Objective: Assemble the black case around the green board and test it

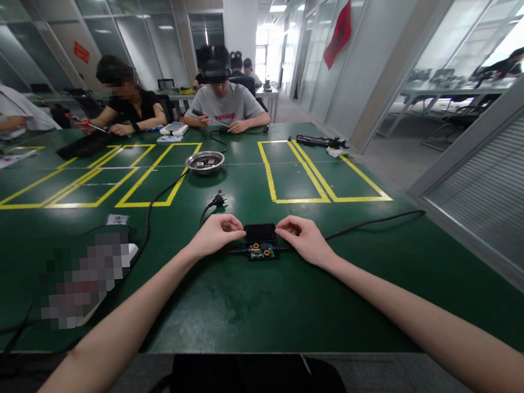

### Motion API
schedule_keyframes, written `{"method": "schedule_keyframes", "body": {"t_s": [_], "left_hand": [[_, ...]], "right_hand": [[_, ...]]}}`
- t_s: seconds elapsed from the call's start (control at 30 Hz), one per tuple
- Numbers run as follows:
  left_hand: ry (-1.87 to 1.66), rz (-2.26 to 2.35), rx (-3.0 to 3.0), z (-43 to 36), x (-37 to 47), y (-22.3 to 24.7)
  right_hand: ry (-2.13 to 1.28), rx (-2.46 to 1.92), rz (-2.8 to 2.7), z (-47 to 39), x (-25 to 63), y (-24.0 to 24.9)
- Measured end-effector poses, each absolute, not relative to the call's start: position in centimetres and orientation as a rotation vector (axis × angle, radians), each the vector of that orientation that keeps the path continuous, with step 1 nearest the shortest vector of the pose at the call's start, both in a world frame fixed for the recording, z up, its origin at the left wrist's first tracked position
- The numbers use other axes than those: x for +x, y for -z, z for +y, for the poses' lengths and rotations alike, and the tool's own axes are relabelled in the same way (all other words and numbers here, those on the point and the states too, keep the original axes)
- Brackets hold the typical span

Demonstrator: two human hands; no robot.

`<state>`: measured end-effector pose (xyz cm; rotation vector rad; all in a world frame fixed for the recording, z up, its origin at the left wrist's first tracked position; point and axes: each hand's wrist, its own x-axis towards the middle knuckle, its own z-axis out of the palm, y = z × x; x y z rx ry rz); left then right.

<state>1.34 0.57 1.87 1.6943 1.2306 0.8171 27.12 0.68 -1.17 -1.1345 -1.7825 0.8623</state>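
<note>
Between my hands is a black plastic cover [259, 231], tilted up behind an open black adapter case. My left hand [217, 232] pinches the cover's left edge, and my right hand [304, 236] pinches its right edge. In the case's lower half lies a circuit board [262, 251] with copper-coloured coils and small parts. Black cable leaves the case on both sides; the right-hand cable [375, 219] runs off across the table. Just beyond my left hand a black power plug [218, 201] rests with its prongs pointing right.
A metal bowl [204, 163] with small metal parts stands farther back on the green table [234, 309]. To the left lies a blurred, pale-edged power strip [131, 253] with cables. Yellow tape outlines mark the surface. A black folded stand [321, 141] lies back right. Several people work across the table.
</note>
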Motion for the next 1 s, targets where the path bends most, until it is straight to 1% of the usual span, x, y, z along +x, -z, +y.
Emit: {"method": "schedule_keyframes", "body": {"t_s": [1.0], "left_hand": [[-0.797, 1.210, 1.763, 0.57, 1.14, -2.05]], "right_hand": [[-0.869, -1.135, -1.817, 0.72, 27.16, 0.90]]}}
